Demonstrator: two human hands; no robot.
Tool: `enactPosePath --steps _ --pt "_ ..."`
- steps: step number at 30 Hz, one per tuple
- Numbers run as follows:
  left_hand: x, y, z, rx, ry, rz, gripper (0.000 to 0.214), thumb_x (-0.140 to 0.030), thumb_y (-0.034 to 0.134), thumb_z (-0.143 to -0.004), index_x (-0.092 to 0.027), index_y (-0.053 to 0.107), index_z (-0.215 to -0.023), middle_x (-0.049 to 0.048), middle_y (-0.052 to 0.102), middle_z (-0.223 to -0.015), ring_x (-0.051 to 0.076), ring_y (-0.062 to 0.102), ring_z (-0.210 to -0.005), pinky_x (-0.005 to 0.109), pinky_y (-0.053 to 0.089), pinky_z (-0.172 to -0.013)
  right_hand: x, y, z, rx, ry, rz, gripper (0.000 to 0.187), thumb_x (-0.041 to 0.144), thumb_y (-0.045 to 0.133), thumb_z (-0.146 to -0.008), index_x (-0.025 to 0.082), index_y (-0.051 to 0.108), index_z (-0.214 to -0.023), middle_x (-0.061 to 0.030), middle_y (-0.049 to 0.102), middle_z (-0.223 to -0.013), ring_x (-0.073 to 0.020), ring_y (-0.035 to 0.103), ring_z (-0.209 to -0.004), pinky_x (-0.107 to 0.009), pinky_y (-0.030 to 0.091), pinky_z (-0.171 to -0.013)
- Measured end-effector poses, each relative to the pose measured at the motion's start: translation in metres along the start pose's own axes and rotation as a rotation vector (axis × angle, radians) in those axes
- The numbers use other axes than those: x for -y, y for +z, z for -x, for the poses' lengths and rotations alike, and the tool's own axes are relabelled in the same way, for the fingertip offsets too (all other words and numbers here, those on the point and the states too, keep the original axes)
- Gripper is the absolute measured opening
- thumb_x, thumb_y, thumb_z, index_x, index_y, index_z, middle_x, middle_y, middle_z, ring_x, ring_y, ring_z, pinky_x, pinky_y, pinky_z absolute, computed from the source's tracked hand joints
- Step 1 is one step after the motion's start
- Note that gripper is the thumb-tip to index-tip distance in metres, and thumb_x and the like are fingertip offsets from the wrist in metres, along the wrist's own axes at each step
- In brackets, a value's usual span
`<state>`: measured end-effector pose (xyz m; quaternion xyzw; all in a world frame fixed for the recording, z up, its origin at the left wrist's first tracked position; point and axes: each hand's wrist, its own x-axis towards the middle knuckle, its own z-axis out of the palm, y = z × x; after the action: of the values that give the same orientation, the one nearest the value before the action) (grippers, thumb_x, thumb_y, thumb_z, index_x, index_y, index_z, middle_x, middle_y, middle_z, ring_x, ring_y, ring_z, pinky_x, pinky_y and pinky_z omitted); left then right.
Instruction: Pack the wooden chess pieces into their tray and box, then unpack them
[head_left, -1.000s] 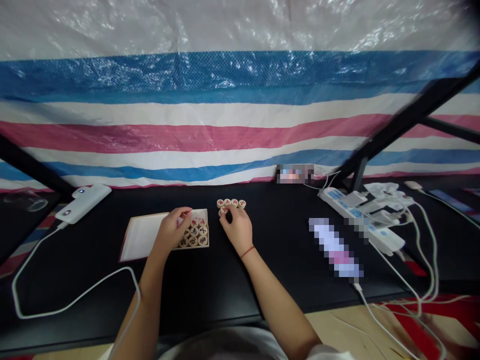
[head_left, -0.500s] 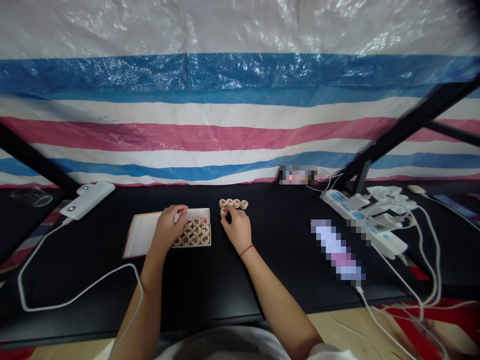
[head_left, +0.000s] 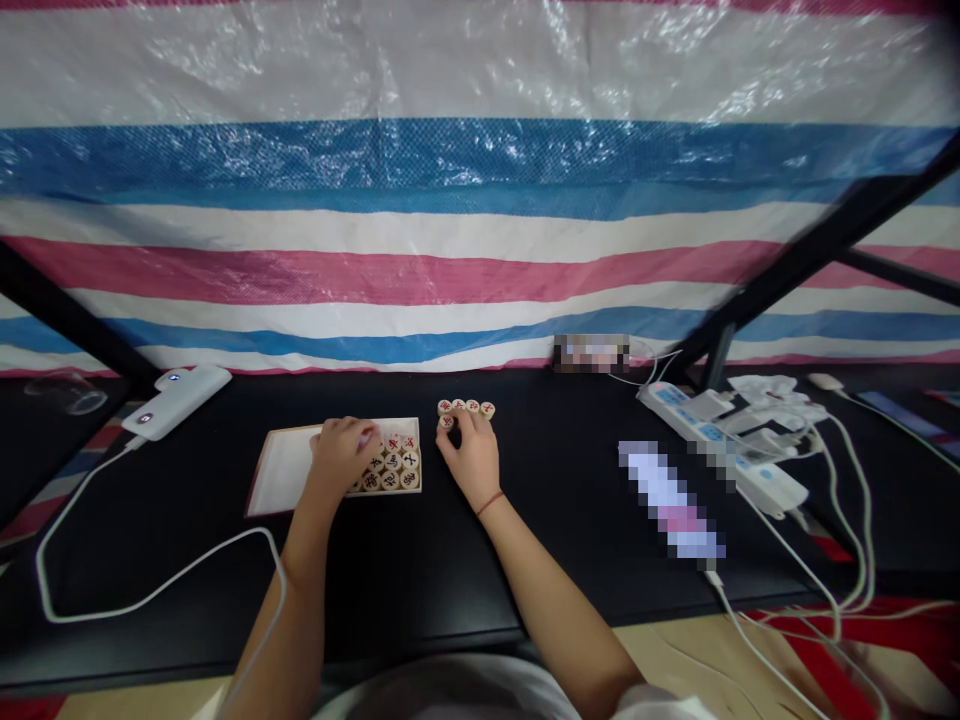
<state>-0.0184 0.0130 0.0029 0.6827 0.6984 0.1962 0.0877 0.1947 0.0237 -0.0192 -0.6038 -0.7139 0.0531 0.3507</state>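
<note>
As they lie boxed, round pale discs (head_left: pixel 394 465), red or black characters

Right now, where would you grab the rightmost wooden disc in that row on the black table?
Pinch the rightmost disc by its round rim, coming down from above onto its near and far edges. It lies flat and low, and a neighbour sits close on its left.

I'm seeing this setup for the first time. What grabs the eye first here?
The blue, pink and white striped tarp fills the whole background. Below it, on the black table, the left hand rests in a shallow box of round game pieces, while the right hand touches a small group of pieces just right of it.
</note>
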Motion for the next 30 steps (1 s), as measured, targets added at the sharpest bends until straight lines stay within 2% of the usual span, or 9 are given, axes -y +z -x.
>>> enactPosePath --steps 1,3,6,8,13,20,24,27,30 --pt "-0.002 0.000 0.001 0.035 -0.025 -0.034 0.027 -0.037 0.049 -0.087 -0.025 0.072 -0.096 0.0067 0.069 -0.107 0.032 0.053 -0.107 0.049 0.039 -0.090 0.004 -0.001 0.002 0.017 -0.024 -0.032 0.027 0.033 0.053 -0.089 0.017 0.062 -0.109 -0.0094 0.064 -0.094 -0.0220 0.058 -0.085 -0.031 0.043 -0.077" --pt "-0.006 -0.002 0.004 0.092 -0.046 -0.064 0.026 -0.039 0.050 -0.087 -0.026 0.072 -0.095 0.0058 0.067 -0.113 0.033 0.049 -0.111 0.051 0.037 -0.091 0.014 -0.003 0.006 0.129 -0.085 -0.095 0.037 0.040 0.055 -0.089 0.018 0.060 -0.117 -0.0073 0.065 -0.090 -0.0202 0.060 -0.080 -0.029 0.044 -0.073" --pt "-0.009 -0.006 0.005 0.137 -0.045 -0.063 0.026 -0.038 0.049 -0.087 -0.025 0.071 -0.093 0.0059 0.066 -0.116 0.032 0.048 -0.112 0.048 0.035 -0.091 0.027 -0.003 0.011 0.327 -0.149 -0.103 0.049 0.050 0.059 -0.085 0.020 0.058 -0.123 -0.0045 0.066 -0.086 -0.0188 0.062 -0.074 -0.027 0.043 -0.069" --pt "-0.009 -0.009 0.005 0.158 -0.047 -0.049 0.026 -0.037 0.048 -0.087 -0.025 0.070 -0.093 0.0062 0.067 -0.113 0.031 0.048 -0.111 0.047 0.034 -0.091 0.031 -0.002 0.012 0.382 -0.154 -0.085 0.052 0.053 0.061 -0.082 0.021 0.058 -0.123 -0.0049 0.068 -0.087 -0.0194 0.063 -0.076 -0.028 0.043 -0.070" --pt "-0.007 -0.014 0.004 0.172 -0.057 0.006 0.021 -0.036 0.050 -0.085 -0.026 0.067 -0.092 0.0054 0.070 -0.093 0.031 0.050 -0.110 0.048 0.032 -0.092 0.031 -0.002 0.010 0.384 -0.113 -0.130 0.049 0.053 0.059 -0.084 0.020 0.059 -0.120 -0.0035 0.068 -0.083 -0.0179 0.063 -0.072 -0.026 0.042 -0.068" --pt "-0.002 -0.009 0.004 0.077 0.041 0.092 0.017 -0.035 0.055 -0.081 -0.026 0.068 -0.089 0.0041 0.072 -0.095 0.029 0.057 -0.097 0.044 0.036 -0.087 0.026 0.003 0.011 0.352 -0.111 -0.167 0.048 0.055 0.055 -0.087 0.020 0.059 -0.119 -0.0015 0.068 -0.078 -0.0171 0.063 -0.070 -0.025 0.042 -0.065" --pt "0.000 -0.007 0.003 0.083 0.084 0.156 0.018 -0.032 0.054 -0.081 -0.025 0.067 -0.091 0.0024 0.071 -0.099 0.023 0.063 -0.089 0.039 0.040 -0.086 0.025 0.004 0.010 0.353 -0.093 -0.197 0.047 0.056 0.055 -0.086 0.021 0.059 -0.117 0.0004 0.064 -0.072 -0.0165 0.062 -0.068 -0.023 0.040 -0.063" --pt "0.005 -0.005 0.000 0.107 0.115 0.249 0.022 -0.036 0.054 -0.081 -0.024 0.068 -0.092 0.0034 0.071 -0.098 0.021 0.065 -0.084 0.035 0.045 -0.081 0.024 0.004 0.010 0.354 -0.058 -0.272 0.043 0.053 0.056 -0.087 0.020 0.060 -0.114 0.0028 0.059 -0.067 -0.0146 0.059 -0.063 -0.022 0.039 -0.060" --pt "0.009 -0.006 -0.002 0.024 0.123 0.340 0.027 -0.041 0.055 -0.081 -0.022 0.068 -0.094 0.0044 0.068 -0.092 0.020 0.064 -0.082 0.034 0.048 -0.080 0.026 0.005 0.012 0.264 0.018 -0.361 0.036 0.047 0.055 -0.087 0.018 0.062 -0.106 0.0032 0.056 -0.066 -0.0130 0.056 -0.060 -0.022 0.041 -0.061"
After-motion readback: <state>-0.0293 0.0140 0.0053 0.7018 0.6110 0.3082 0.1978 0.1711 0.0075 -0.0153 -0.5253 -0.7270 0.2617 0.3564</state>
